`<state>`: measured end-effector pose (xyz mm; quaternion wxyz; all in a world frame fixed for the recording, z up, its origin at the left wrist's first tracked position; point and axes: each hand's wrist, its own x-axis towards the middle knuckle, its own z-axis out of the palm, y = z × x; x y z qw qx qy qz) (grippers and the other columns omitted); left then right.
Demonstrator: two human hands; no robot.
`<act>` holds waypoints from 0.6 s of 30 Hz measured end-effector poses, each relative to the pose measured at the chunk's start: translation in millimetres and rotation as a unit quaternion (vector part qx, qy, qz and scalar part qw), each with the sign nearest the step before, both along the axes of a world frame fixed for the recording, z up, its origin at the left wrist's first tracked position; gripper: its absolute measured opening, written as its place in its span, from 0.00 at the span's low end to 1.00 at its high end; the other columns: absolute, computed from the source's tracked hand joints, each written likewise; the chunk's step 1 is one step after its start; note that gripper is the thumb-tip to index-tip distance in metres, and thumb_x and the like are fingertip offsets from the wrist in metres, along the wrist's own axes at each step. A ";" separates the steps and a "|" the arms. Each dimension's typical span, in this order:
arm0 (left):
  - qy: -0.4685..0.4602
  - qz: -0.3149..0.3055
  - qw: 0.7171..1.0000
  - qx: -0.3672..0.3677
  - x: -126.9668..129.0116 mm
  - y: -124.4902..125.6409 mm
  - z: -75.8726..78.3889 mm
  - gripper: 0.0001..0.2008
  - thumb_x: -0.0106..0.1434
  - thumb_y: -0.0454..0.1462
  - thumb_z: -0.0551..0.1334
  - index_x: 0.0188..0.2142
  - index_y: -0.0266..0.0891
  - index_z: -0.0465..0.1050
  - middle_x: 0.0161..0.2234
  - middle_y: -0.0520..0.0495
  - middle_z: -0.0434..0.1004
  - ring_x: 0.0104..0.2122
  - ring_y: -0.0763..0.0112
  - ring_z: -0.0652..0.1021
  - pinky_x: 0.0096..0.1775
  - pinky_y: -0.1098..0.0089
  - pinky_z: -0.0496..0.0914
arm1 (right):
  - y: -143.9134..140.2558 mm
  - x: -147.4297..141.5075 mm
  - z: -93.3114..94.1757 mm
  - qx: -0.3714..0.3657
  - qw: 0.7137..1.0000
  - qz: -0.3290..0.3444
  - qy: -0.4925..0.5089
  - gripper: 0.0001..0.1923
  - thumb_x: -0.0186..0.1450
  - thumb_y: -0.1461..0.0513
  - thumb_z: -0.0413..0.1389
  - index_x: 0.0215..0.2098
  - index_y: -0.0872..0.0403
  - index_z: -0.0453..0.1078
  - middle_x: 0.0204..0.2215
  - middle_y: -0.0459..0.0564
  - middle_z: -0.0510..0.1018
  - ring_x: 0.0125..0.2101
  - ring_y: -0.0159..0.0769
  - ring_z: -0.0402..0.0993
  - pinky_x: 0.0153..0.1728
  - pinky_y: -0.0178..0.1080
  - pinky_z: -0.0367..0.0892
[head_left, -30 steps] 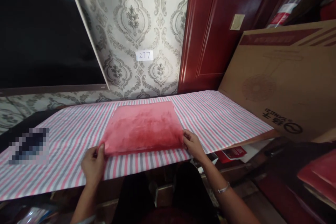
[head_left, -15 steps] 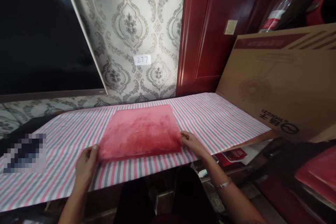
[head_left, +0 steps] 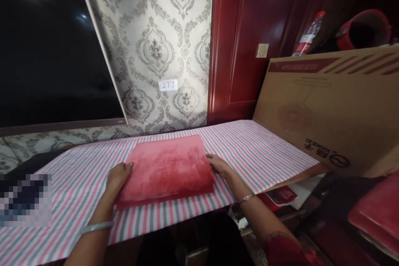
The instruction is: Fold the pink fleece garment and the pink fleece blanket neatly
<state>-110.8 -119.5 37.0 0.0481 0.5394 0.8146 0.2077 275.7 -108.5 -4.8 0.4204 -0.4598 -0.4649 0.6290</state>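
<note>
A folded red cloth (head_left: 168,168), velvety and paler toward its far edge, lies as a flat rectangle on the striped tablecloth (head_left: 75,191). My left hand (head_left: 120,176) is at its left edge, with the thumb on top and the other fingers hidden at the side. At the right edge, my right hand (head_left: 220,166) pinches the cloth between thumb and fingers. Two layers show apart at the near right corner.
A large cardboard box (head_left: 327,108) stands at the table's right end, with a plastic bottle (head_left: 307,37) behind its top edge. The television (head_left: 56,50) is at the left. Red folded fabric (head_left: 377,212) lies at the lower right.
Both hands have shifted along the cloth's side edges, away from me toward its far side. The view has tilted up a little, and the cloth stays in about the same place.
</note>
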 end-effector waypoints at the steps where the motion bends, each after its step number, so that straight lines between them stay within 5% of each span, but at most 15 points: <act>1: 0.000 0.007 1.000 0.010 -0.3 -0.5 -2.2 0.15 0.58 0.47 0.52 0.21 0.44 0.66 0.27 0.34 0.79 0.35 0.47 0.79 0.35 0.62 0.67 | 1.7 -1.9 -1.5 0.005 1.000 -0.010 0.000 0.18 0.46 0.61 0.64 0.35 0.54 0.70 0.15 0.37 0.68 0.15 0.25 0.60 0.18 0.30 0.50; 6: -0.009 0.048 0.998 0.045 -7.5 -9.9 -12.8 0.18 0.63 0.46 0.47 0.24 0.42 0.67 0.29 0.35 0.78 0.37 0.49 0.78 0.37 0.61 0.67 | -1.7 0.0 -14.5 0.021 0.998 -0.063 0.017 0.13 0.47 0.63 0.59 0.32 0.53 0.66 0.17 0.38 0.70 0.16 0.25 0.62 0.18 0.30 0.53; 10: -0.047 0.018 0.998 0.027 -13.0 -12.3 -13.6 0.18 0.62 0.48 0.51 0.22 0.42 0.67 0.27 0.38 0.79 0.34 0.52 0.79 0.34 0.63 0.69 | -5.5 5.2 -21.9 0.021 0.997 -0.070 0.027 0.11 0.49 0.61 0.58 0.31 0.53 0.66 0.18 0.39 0.70 0.18 0.26 0.64 0.21 0.31 0.58; 18: -0.080 -0.012 0.997 -0.007 -13.4 33.3 18.7 0.20 0.58 0.51 0.56 0.20 0.40 0.70 0.29 0.34 0.80 0.37 0.46 0.81 0.37 0.61 0.71 | 29.3 -2.2 -9.4 0.023 0.996 -0.075 -0.031 0.16 0.50 0.63 0.60 0.38 0.55 0.71 0.16 0.38 0.69 0.15 0.25 0.60 0.18 0.29 0.52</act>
